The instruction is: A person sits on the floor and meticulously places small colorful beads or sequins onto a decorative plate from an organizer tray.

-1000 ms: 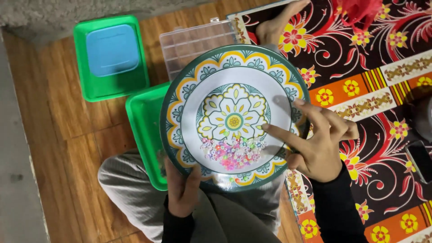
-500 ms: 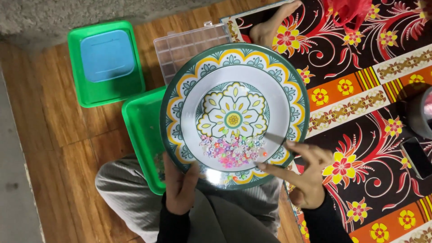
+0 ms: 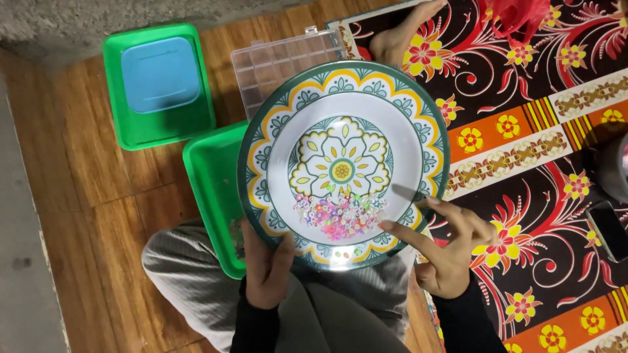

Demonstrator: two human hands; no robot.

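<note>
Head view: patterned plate [image 3: 343, 163] w/ small coloured beads [image 3: 340, 214] being held over the lap.

Left hand [image 3: 267, 271] is gripping the plate's near rim, thumb on top, other fingers hidden under it; its wrist is running off the bottom edge. Right hand [image 3: 448, 252] is hovering just beside the plate's right rim, fingers spread & holding nothing, index tip [image 3: 386, 225] reaching in at the edge of the bead pile; can't tell if it's touching a bead. Beads are too small to make out singly. The plate is covering most of a green tray [image 3: 209, 189] & part of a clear compartment box [image 3: 275, 62]. A 2nd green tray [image 3: 157, 85] w/ a blue lid [image 3: 160, 73] is lying on the wood floor [image 3: 91, 196]. A bare foot [image 3: 399, 36] is resting on the flowered mat [image 3: 536, 150], partly cut off at the top. At the right edge a dark phone-like object [image 3: 608, 229] is lying, partly out of frame.
</note>
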